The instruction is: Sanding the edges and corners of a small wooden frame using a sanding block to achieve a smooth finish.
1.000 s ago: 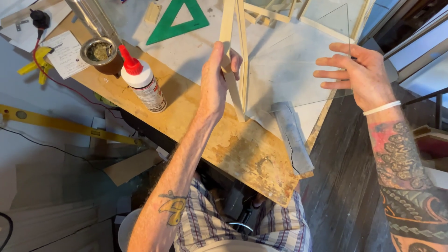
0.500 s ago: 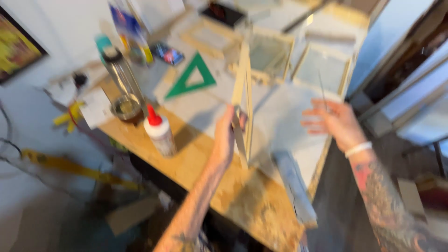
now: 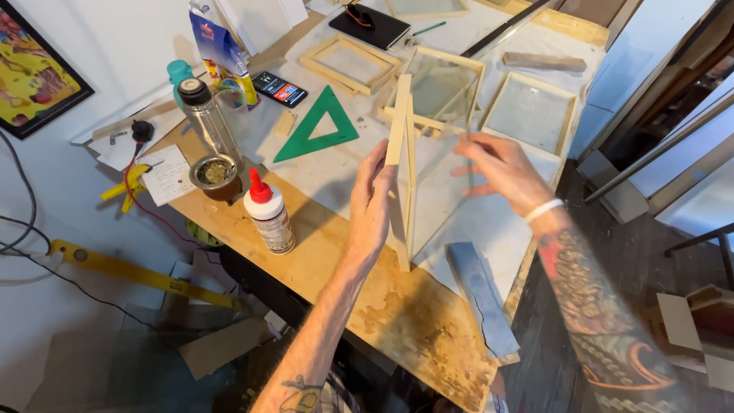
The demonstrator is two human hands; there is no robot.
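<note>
My left hand [image 3: 375, 205] grips a light wooden frame [image 3: 401, 145] that stands upright on its edge on the plywood workbench [image 3: 329, 264]. My right hand [image 3: 501, 170] holds a clear glass pane [image 3: 440, 180] flat against the frame's right side, fingers spread along the pane's upper part. The pane leans toward the frame; its lower edge is near the bench. A glue bottle [image 3: 268, 212] with a red nozzle stands just left of my left hand.
A green plastic triangle [image 3: 316, 126], several more wooden frames [image 3: 529, 111], a phone [image 3: 280, 89], a water bottle [image 3: 203, 107], a small metal cup [image 3: 212, 173] and a grey block [image 3: 482, 294] lie on the bench. A yellow level [image 3: 138, 271] sits below left.
My right hand has brought the glass pane leftward from out at the right up against the frame. The camera view has tilted up, showing more of the bench.
</note>
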